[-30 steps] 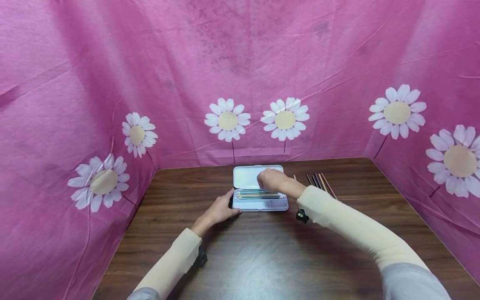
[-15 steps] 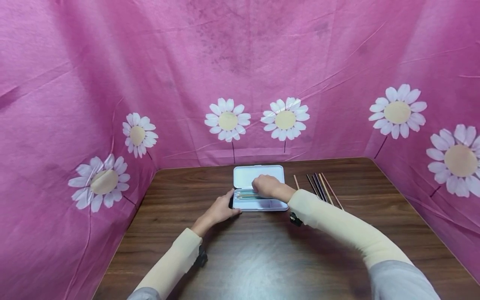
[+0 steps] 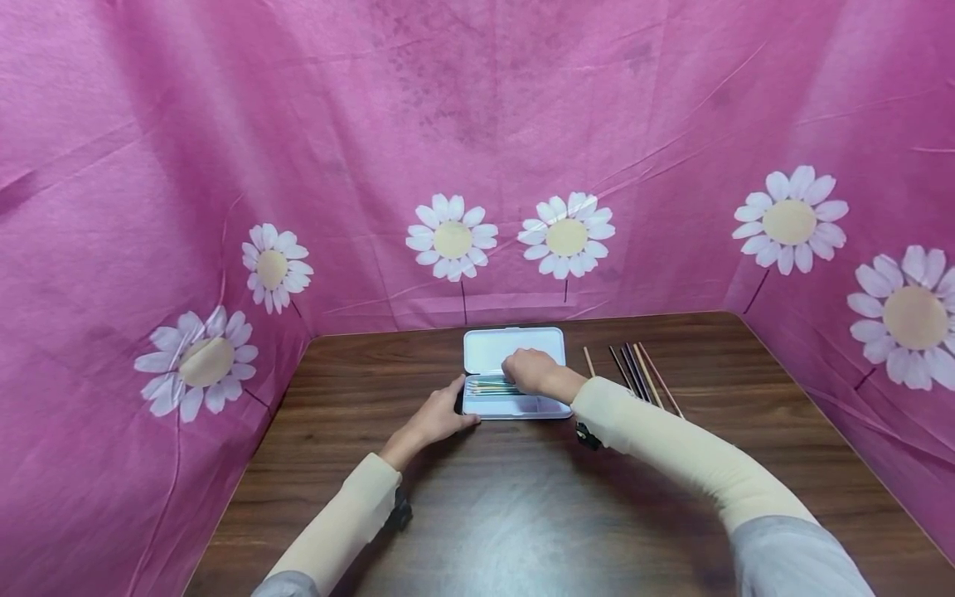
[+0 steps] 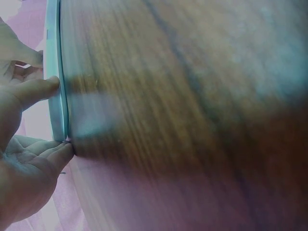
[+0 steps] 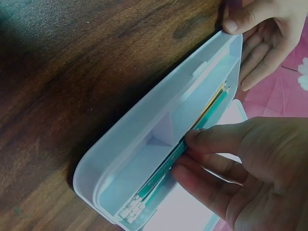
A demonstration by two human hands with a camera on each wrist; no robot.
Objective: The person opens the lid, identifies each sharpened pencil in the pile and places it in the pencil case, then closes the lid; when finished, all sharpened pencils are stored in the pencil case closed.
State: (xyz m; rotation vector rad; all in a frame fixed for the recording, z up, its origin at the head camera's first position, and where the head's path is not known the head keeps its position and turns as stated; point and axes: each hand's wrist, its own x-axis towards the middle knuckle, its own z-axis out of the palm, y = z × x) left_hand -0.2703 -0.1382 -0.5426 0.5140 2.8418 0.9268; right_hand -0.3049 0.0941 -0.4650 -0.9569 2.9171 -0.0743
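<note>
A white pencil case (image 3: 498,412) lies open on the table, its lid (image 3: 485,352) folded back behind it. Several pencils (image 3: 487,386) lie lengthwise in its long rear compartment. At the left end, my left hand (image 3: 440,414) holds the case, thumb at the front corner (image 4: 43,89) and fingers along the end wall. My right hand (image 3: 533,371) reaches over the case. In the right wrist view its thumb and fingers pinch a green pencil (image 5: 156,178) inside the compartment, beside a yellow pencil (image 5: 211,98).
On the wooden table (image 3: 477,506), several loose pencils (image 3: 640,373) lie right of the case, partly behind the right sleeve. One more pencil (image 3: 588,361) lies nearer the lid. A divider (image 5: 163,129) splits the front of the case. A pink flowered cloth (image 3: 358,166) hangs behind.
My right hand has moved slightly left and down into the case, then stayed there. Its arm now uncovers more of the loose pencils. The left hand has not moved.
</note>
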